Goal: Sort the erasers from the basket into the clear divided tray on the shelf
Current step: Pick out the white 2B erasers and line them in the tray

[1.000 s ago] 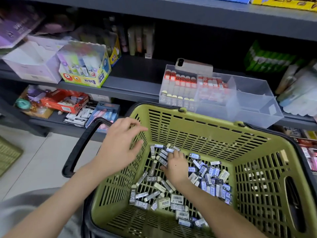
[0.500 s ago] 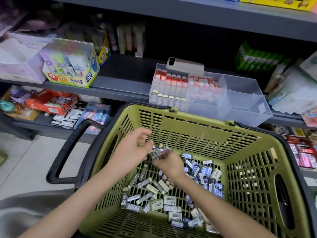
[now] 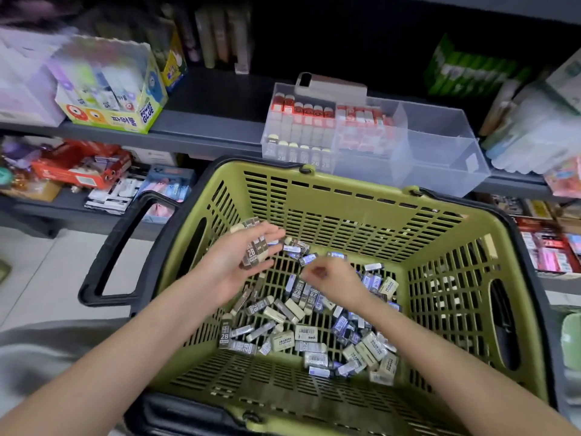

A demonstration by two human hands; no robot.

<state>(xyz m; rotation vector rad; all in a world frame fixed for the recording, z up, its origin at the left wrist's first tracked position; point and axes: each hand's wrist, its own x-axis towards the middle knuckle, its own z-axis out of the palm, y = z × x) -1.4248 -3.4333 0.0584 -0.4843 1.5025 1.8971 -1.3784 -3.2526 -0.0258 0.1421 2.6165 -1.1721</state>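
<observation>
A green basket (image 3: 345, 199) holds a loose pile of several wrapped erasers (image 3: 301, 328) on its slotted floor. My left hand (image 3: 232, 265) is palm up over the basket's left side, holding a small stack of grey 2B erasers (image 3: 254, 250). My right hand (image 3: 333, 278) reaches down among the erasers at the pile's far end, fingers curled and blurred; what it grips is unclear. The clear divided tray (image 3: 440, 158) stands on the shelf behind the basket. Its left and middle compartments hold rows of erasers; the right one looks bare.
A black basket handle (image 3: 116, 247) folds out to the left. A glue-stick display box (image 3: 116, 89) stands on the shelf at left. Packaged stationery (image 3: 518, 121) crowds the shelf at right, and more goods (image 3: 94, 180) fill the lower shelf.
My left hand has moved from the basket's rim into the basket, turned palm up, and now holds a stack of 2B erasers. My right hand has shifted slightly right among the pile.
</observation>
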